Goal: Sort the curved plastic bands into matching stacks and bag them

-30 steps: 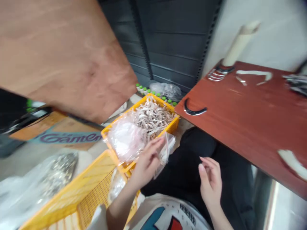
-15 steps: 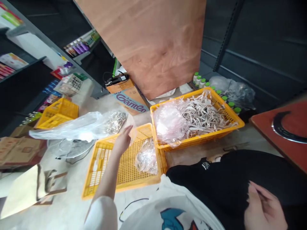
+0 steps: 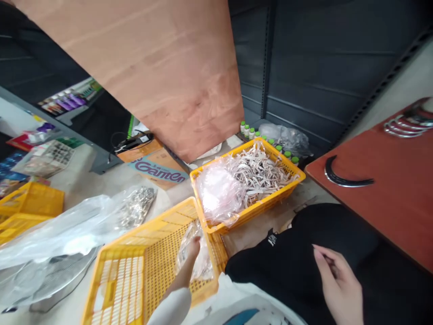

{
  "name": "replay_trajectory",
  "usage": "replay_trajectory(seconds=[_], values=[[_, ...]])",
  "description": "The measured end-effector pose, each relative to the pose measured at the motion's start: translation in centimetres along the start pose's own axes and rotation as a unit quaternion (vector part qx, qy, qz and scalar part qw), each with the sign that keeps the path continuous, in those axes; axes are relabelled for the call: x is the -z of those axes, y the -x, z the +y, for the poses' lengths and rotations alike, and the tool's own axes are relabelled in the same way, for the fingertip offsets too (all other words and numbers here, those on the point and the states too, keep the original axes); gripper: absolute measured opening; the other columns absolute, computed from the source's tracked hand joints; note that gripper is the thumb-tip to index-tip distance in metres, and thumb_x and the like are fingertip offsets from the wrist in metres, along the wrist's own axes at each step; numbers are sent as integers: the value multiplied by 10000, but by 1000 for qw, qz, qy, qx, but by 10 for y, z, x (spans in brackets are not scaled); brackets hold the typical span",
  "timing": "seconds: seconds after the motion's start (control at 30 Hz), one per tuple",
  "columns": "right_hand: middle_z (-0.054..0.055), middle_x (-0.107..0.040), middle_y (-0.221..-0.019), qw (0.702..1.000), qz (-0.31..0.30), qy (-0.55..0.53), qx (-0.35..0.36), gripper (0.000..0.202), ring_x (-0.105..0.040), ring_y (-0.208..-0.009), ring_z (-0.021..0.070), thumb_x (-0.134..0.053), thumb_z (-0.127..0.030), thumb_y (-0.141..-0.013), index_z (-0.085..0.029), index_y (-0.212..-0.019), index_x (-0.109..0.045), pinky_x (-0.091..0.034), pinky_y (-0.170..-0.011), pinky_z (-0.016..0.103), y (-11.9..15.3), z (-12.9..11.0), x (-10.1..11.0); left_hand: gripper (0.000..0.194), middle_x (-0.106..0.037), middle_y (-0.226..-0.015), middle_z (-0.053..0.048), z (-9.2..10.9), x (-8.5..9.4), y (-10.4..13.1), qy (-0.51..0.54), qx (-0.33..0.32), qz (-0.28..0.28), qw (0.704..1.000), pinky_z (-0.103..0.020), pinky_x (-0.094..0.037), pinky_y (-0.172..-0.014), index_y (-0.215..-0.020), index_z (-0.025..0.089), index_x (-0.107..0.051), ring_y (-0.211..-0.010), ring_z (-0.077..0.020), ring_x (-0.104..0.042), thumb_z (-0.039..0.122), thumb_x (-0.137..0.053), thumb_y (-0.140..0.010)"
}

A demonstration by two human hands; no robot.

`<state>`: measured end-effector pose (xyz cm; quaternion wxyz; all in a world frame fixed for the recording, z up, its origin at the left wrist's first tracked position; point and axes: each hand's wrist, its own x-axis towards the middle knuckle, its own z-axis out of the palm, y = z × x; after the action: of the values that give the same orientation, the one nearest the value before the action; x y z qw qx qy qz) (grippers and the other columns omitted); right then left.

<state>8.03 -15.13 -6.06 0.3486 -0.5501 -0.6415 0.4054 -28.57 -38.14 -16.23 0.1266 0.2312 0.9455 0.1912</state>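
Nearest: white sleeve [image 3: 173,308], left forearm reaching down into the lower yellow basket [image 3: 158,262]. Left hand [image 3: 194,247] at a clear plastic bag [image 3: 203,262] lying in that basket, by the wall nearest the person. Fingers mostly hidden; cannot tell whether they grip the bag. Right hand [image 3: 341,282] well apart from the left, above the black trousers [image 3: 284,257]; fingers curled, thumb tip close to the index fingertip, cannot tell if touching. Nothing seen in it.

Just beyond the lower basket, upper yellow basket [image 3: 257,206], set higher, its corner over the lower one's edge. Inside: flat clear bags [image 3: 219,189] at left, a tangle of pale strips [image 3: 260,174] at right.

Right side, reddish table [image 3: 389,207] bearing a black curved piece [image 3: 350,182], silvery rings [image 3: 404,130] farther along. Left, a long clear bag [image 3: 84,221] with shiny pieces at one end. Farther: cardboard box [image 3: 158,168], green-capped bottles [image 3: 252,132], leaning wooden board [image 3: 152,67], dark shelving [image 3: 314,72].
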Motion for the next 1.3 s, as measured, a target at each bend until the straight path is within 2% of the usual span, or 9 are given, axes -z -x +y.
replay_trajectory(seconds=[0.17,0.37,0.57,0.67,0.77,0.9,1.03,1.13,1.3], values=[[83,-718,-1058,1000,1,-6,-8,408,-661,-898,240,-599,-558,-873,-204,-1036,-721,-523,-737,310,1,0,1,373,-588,-1264,-96,22,-3,-63,17,-49,90,995,-458,-535,-912,-1250,172,-564,-1088,-234,-611,368,-601,-935],[65,-729,-1012,1000,3,-10,-9,377,-681,-846,223,-609,-555,-865,-223,-1001,-726,-546,-698,279,-1,2,1,412,-539,-1361,-108,113,-32,-134,44,-184,85,978,-516,-481,-997,-1287,181,-550,-1204,-270,-556,364,-616,-924],[54,-724,-923,998,-23,-51,29,289,-689,-806,217,-597,-492,-893,-241,-954,-726,-567,-693,277,-6,-17,8,413,-511,-1376,-170,206,-29,-168,99,-249,107,957,-596,-373,-1087,-1301,137,-521,-1302,-328,-474,348,-542,-947],[46,-714,-893,995,-57,-58,50,252,-685,-805,217,-565,-449,-923,-257,-964,-722,-568,-700,283,-24,-37,35,382,-517,-1367,-169,263,-26,-148,144,-334,93,927,-555,-361,-1121,-1296,156,-517,-1341,-311,-442,337,-450,-966],[47,-706,-931,997,-27,-13,69,234,-671,-850,218,-549,-431,-937,-263,-958,-711,-553,-742,298,-54,-59,78,350,-538,-1371,-109,326,-25,-100,180,-440,49,878,-479,-391,-1123,-1290,216,-534,-1323,-251,-479,319,-449,-966],[46,-698,-1031,992,20,47,112,220,-645,-974,216,-531,-409,-954,-261,-1002,-687,-502,-877,332,-115,-78,136,409,-538,-1401,-90,406,-25,-19,179,-641,-23,746,-482,-409,-1118,-1352,252,-506,-1328,-234,-487,204,-477,-947],[46,-711,-987,987,44,99,118,232,-651,-916,203,-551,-398,-928,-218,-994,-681,-491,-861,332,-196,-67,174,434,-565,-1396,-82,468,-35,38,174,-731,-73,655,-489,-403,-1140,-1365,246,-506,-1343,-236,-483,178,-479,-937],[43,-728,-945,970,94,220,55,193,-656,-863,186,-536,-307,-915,-197,-919,-695,-484,-819,300,-257,-45,197,417,-575,-1390,-77,494,-52,60,191,-730,-98,648,-495,-428,-1131,-1346,243,-523,-1327,-236,-506,181,-478,-937],[126,-692,-1050,936,171,309,11,230,-616,-973,224,-505,-253,-930,-136,-987,-694,-436,-884,328,-337,-20,225,386,-634,-1303,-84,504,-78,71,216,-679,-88,696,-466,-559,-994,-1299,264,-551,-1219,-246,-601,172,-471,-933]])
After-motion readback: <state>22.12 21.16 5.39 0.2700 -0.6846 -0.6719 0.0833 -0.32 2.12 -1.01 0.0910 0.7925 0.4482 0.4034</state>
